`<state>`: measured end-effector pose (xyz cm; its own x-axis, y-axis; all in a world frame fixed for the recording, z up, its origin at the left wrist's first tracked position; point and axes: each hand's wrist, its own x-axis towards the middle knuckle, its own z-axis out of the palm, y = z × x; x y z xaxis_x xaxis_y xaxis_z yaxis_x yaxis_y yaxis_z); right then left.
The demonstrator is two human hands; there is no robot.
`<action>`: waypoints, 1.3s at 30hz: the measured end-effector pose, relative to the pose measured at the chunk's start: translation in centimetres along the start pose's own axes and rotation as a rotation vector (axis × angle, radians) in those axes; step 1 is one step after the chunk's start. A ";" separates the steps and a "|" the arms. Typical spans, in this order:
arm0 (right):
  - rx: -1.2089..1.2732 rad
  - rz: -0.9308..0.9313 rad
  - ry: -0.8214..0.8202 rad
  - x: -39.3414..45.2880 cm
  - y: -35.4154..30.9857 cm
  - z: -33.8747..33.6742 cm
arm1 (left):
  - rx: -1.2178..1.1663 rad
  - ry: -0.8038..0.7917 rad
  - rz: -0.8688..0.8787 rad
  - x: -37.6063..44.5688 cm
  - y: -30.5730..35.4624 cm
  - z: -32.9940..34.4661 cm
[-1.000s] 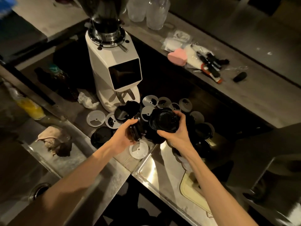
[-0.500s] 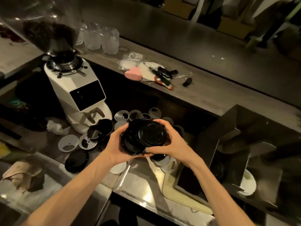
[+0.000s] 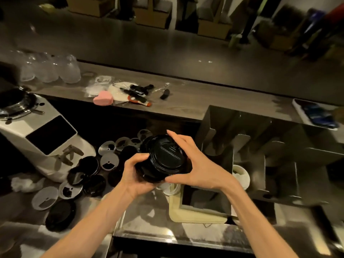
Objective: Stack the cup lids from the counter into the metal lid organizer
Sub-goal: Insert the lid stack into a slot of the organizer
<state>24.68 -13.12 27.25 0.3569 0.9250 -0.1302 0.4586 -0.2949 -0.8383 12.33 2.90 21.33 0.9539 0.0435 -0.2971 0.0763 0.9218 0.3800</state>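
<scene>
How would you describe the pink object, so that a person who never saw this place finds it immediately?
Start at the white coffee grinder on the left, then look up to the long raised wooden ledge behind it. The pink heart-shaped object lies there, beside black pens and white papers. It is the only pink thing there.

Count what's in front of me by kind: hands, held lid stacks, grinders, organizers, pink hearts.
Hands: 2 (left hand, right hand)
Lid stack, held in both: 1
Grinder: 1
Organizer: 1
Pink heart: 1
Total: 6
</scene>
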 end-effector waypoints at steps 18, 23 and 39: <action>-0.190 -0.094 0.593 -5.0 1.7 -3.9 | 0.030 0.086 0.101 3.7 -5.3 6.7; -0.126 -0.124 0.507 -5.8 2.3 -5.3 | 0.056 0.103 0.099 4.3 -6.0 7.4; -0.747 0.027 0.252 -7.2 7.0 -7.5 | -0.148 0.171 0.151 2.7 -4.1 5.6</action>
<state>31.45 -23.60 26.24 0.5085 0.8594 0.0530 0.8406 -0.4821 -0.2468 16.17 -2.91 23.89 0.8873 0.2378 -0.3952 -0.1185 0.9456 0.3030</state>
